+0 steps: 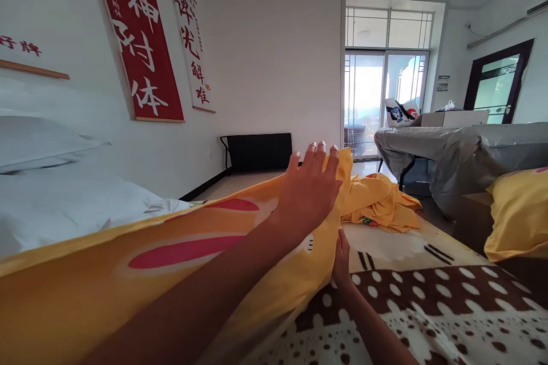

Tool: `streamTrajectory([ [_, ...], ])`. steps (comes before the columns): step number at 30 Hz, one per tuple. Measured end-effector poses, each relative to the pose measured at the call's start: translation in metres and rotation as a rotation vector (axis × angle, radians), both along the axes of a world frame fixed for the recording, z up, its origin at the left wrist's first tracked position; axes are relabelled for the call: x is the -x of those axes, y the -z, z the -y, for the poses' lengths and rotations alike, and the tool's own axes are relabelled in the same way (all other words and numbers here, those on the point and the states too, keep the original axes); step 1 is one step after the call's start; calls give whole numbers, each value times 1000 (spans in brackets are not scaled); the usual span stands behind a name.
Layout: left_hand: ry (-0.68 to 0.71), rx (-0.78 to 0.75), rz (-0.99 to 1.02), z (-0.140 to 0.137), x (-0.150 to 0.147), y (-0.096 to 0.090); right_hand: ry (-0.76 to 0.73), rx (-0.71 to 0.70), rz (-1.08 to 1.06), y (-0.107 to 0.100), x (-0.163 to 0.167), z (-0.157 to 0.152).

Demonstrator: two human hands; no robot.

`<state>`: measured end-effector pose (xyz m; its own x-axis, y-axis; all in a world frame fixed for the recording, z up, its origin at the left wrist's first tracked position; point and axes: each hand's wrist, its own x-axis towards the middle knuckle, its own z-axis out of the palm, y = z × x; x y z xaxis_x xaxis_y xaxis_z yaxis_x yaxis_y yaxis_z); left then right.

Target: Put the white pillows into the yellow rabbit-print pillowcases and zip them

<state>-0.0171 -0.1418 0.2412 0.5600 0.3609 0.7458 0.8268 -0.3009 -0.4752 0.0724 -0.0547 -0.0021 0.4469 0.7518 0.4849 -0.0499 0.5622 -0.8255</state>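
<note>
- Left hand lies flat, fingers extended, against yellow, pink-patterned fabric.
- Right hand, at left's five o'clock, meets fabric's edge; cannot tell whether grasping.

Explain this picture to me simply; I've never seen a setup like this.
There is no machine here: these are a person's two bare hands, seen by a camera worn on that person's head, looking forward and down. It is the only view.

The left hand lies spread against a raised yellow cloth with pink shapes. The right hand, lower down, is at the cloth's edge and appears to grip it, though its fingers are partly hidden.

Below is a spotted blanket, with a crumpled yellow heap beyond the hands. White bedding is on the left.
</note>
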Motion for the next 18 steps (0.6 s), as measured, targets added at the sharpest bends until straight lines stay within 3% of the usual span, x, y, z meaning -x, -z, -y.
streamTrajectory([
  [2, -83, 158, 125, -22, -17, -10, 0, 1, -7, -1, -3, 1],
  [4, -137, 434, 199, -40, -22, -14, -15, 1, 7, -3, -5, 1],
  [6, -113, 679, 188, -52, -22, -13, -56, 8, 27, -6, -6, -1],
  [7, -88, 733, 162, -56, -23, -11, -92, 13, 31, -8, -7, -3],
  [9, -63, 698, 105, -59, -26, -6, -168, 22, 25, -12, -11, -7],
  [15, -120, 328, -18, -51, -28, -7, -446, 80, 121, -12, -51, -8],
  [18, -128, 216, -12, -39, -18, -17, -415, 118, 274, -7, -62, -7],
])
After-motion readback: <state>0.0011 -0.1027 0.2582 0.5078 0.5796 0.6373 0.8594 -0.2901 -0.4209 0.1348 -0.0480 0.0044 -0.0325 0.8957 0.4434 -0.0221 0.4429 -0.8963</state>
